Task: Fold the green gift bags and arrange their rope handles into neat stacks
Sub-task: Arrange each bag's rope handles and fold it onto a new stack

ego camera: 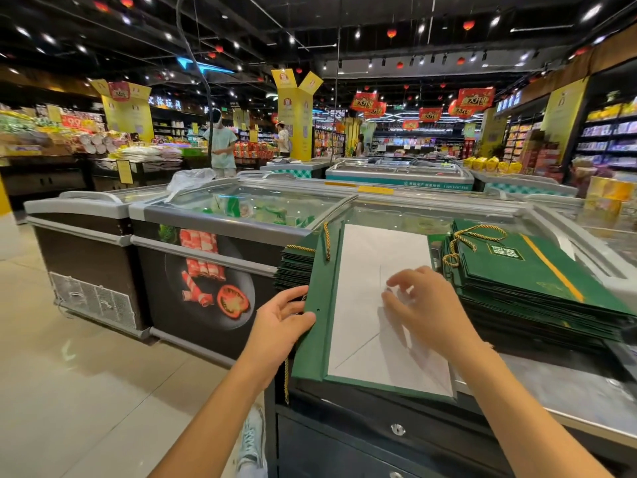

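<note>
The left hand (281,322) reaches in from the lower left with the forearm rising diagonally. It grips the left edge of the green gift bag (365,270), its thumb laid over the green border and its fingers curled round the edge from outside. The right hand (425,305) comes in from the lower right, palm down over the middle of the bag. Its fingers are spread and loosely bent, holding nothing, and the fingertips (391,298) are at the white surface, though it cannot be told whether they press on it. The bag lies flattened on the top of the chest freezer (551,391) right in front of the person, with its near edge at the front rim. It shows a wide white face crossed by faint crease lines, framed by a green strip along the left side and near edge. A gold rope handle (326,241) hangs in a loop at the bag's far left corner, and a second rope end (286,377) dangles down below the left hand. Under the bag's left side sits a left stack (294,270) of flat green bags. Just beside the bag on the right lies a taller right stack (537,288), its top bag printed with a yellow stripe and its gold handles (470,236) curling at the far end.
</note>
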Available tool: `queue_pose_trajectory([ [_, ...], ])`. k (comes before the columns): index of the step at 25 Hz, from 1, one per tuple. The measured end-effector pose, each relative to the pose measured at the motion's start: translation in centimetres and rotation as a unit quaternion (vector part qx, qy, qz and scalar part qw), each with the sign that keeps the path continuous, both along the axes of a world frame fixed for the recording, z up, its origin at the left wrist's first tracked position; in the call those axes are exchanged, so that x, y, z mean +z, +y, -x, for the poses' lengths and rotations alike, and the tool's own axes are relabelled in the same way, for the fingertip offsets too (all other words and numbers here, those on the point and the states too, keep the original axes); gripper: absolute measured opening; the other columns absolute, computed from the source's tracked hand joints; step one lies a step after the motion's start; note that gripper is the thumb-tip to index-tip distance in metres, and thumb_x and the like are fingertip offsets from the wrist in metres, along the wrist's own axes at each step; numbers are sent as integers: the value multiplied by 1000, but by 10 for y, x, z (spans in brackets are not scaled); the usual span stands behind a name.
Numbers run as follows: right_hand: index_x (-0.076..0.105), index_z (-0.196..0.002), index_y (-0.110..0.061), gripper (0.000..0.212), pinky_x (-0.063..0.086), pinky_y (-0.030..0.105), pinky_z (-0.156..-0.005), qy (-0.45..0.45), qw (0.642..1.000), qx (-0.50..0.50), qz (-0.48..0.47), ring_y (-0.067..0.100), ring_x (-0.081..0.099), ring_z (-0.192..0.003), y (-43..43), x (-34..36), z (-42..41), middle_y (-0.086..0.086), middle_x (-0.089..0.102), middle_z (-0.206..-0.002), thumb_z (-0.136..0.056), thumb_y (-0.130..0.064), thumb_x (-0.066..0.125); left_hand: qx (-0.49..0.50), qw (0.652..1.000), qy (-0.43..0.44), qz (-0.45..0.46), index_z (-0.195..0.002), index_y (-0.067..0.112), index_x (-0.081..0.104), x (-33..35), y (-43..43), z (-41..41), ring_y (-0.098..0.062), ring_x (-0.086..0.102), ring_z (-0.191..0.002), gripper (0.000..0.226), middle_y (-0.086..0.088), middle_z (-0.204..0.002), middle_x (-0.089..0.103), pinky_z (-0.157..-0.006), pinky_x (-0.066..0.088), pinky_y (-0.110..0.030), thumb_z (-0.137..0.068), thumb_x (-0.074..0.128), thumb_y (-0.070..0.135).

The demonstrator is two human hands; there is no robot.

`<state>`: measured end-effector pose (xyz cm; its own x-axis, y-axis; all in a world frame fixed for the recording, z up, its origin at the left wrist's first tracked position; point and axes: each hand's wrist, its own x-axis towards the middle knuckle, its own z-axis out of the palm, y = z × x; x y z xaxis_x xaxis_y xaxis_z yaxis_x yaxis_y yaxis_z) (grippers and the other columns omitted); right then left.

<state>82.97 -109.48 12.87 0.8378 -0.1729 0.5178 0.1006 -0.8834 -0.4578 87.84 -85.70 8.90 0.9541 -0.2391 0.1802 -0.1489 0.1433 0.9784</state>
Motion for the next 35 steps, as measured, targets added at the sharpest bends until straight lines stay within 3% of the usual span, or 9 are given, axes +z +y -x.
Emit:
queue_pose_trajectory([
  [4, 73, -112, -16, 32, 47, 29, -78, -34, 999, 24, -24, 16, 59, -89, 30, 13, -46, 0, 64, -97, -93, -41, 68, 7, 999, -14, -34, -123, 22, 63, -3, -4, -5, -19, 74, -93, 39, -5, -103, 75, -76, 60, -25, -91, 69, 0],
  [9, 73, -99, -20, 50, 52, 40, -82, -16, 998, -47, 35, 25, 59, -95, 65, 30, -102, 5, 64, -98, -81, -67, 69, 5, 998, -28, -58, -121, 24, 61, -6, -6, -9, -20, 73, -86, 37, -4, -96, 74, -81, 62, -35, -92, 68, 1],
  [12, 70, -81, -20, 28, 50, 41, -84, 11, 999, -44, 28, 27, 61, -94, 83, 27, -118, 2, 67, -90, -84, -47, 72, 13, 996, -34, -81, -122, 26, 60, -9, -6, -13, -18, 71, -84, 39, -4, -95, 73, -80, 62, -34, -92, 69, 4],
  [14, 65, -76, -13, 22, 48, 40, -80, 16, 992, 27, -119, 24, 61, -82, 91, 29, -115, 0, 67, -77, -87, -32, 65, 23, 995, -34, -90, -120, 29, 59, -10, -6, -14, -16, 71, -85, 38, -6, -98, 71, -76, 60, -29, -92, 70, 7],
  [17, 62, -85, -10, 18, 44, 29, -67, -9, 909, 149, -390, 15, 55, -68, 85, 48, -97, 0, 67, -73, -98, -21, 59, 26, 996, -28, -81, -118, 29, 58, -9, -6, -12, -9, 71, -83, 36, -6, -101, 69, -71, 55, -19, -93, 68, 7],
  [22, 64, -95, -11, 24, 38, 25, -56, -31, 821, 210, -530, 14, 52, -59, 51, 82, -76, -1, 56, -64, -106, -27, 50, 16, 997, -19, -73, -122, 25, 57, -6, -6, -9, -11, 72, -83, 38, -6, -100, 70, -71, 58, -22, -92, 70, 6],
  [27, 66, -102, -7, 27, 34, 28, -58, -35, 822, 238, -515, 13, 52, -57, 22, 108, -61, 0, 58, -66, -106, -27, 49, 27, 997, -12, -78, -120, 27, 58, -5, -6, -8, -13, 73, -85, 37, -6, -101, 70, -72, 60, -25, -92, 70, 6],
  [35, 71, -99, -16, 18, 44, 23, -59, -88, 855, 221, -461, 10, 53, -61, 2, 141, -39, -5, 60, -67, -102, -27, 58, 28, 996, -9, -80, -121, 24, 59, -3, -7, -7, -9, 72, -80, 36, -5, -100, 70, -71, 58, -22, -92, 68, 3],
])
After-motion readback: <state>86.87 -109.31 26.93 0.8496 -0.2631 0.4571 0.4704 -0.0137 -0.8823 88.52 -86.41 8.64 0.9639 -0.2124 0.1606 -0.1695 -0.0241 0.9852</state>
